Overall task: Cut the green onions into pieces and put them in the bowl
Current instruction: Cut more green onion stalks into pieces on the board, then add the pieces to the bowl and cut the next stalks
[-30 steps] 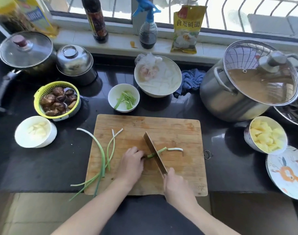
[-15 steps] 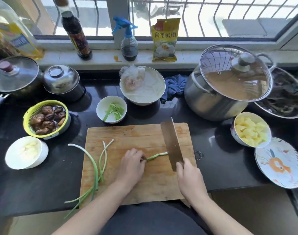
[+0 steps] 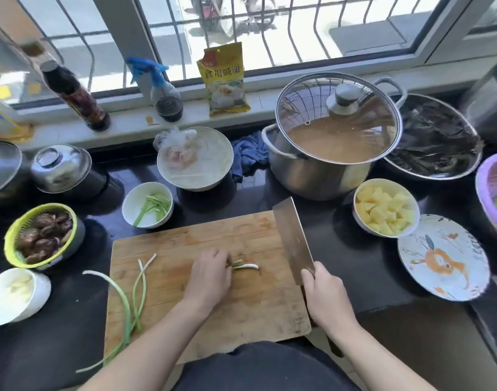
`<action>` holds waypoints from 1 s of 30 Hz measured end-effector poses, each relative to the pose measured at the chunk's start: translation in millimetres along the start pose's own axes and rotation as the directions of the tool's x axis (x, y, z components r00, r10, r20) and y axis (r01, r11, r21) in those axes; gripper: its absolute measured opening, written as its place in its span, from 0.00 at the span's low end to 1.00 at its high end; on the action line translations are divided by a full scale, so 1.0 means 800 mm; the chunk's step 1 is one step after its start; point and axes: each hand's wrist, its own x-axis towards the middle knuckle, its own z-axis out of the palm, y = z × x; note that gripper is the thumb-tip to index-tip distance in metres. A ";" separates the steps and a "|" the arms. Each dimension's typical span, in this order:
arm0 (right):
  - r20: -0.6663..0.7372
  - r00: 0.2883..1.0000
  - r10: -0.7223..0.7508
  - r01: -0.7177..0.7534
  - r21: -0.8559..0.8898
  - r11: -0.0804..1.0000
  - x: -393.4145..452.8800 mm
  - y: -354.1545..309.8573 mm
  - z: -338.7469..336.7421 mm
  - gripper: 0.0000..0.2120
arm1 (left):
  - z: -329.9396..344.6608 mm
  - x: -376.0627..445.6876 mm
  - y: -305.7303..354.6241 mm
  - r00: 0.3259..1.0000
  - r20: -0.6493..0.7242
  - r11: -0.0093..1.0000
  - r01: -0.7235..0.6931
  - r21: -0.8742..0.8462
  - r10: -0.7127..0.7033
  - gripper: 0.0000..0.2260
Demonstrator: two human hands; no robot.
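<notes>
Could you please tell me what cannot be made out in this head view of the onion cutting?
- Cut onion pieces: the left hand covers their near ends.
- Cleaver handle: wrapped by the right hand.
- Purple colander: cut off by the right edge.

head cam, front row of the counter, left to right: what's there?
White bowl → whole green onions → left hand → cut onion piece → cleaver in right hand → patterned plate.

dark countertop (image 3: 354, 266), wooden cutting board (image 3: 202, 249), white bowl (image 3: 130, 204), steel pot (image 3: 306, 176), patterned plate (image 3: 411, 249)
</notes>
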 end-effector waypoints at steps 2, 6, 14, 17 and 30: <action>0.010 1.000 -0.003 0.003 -0.014 1.000 0.004 0.003 -0.005 0.12 | 0.005 0.011 0.019 0.981 0.061 0.978 -0.187 0.089 0.182 0.03; 0.029 0.999 -0.024 0.025 -0.050 0.998 0.008 0.008 -0.012 0.13 | 0.011 0.024 0.041 0.888 0.151 0.833 -0.459 0.308 0.434 0.10; 0.102 0.990 -0.099 0.105 -0.058 0.993 0.014 -0.017 0.009 0.12 | 0.000 0.008 0.003 0.984 0.029 0.979 -0.177 0.105 0.175 0.10; 0.118 0.984 -0.134 0.144 -0.080 0.986 0.017 -0.038 0.028 0.13 | -0.045 0.019 -0.035 0.982 -0.128 0.986 0.123 -0.111 -0.137 0.07; 0.186 0.974 -0.131 0.161 -0.155 0.975 -0.002 -0.078 0.085 0.13 | -0.175 0.077 -0.173 0.881 -0.207 0.901 0.392 -0.184 -0.426 0.12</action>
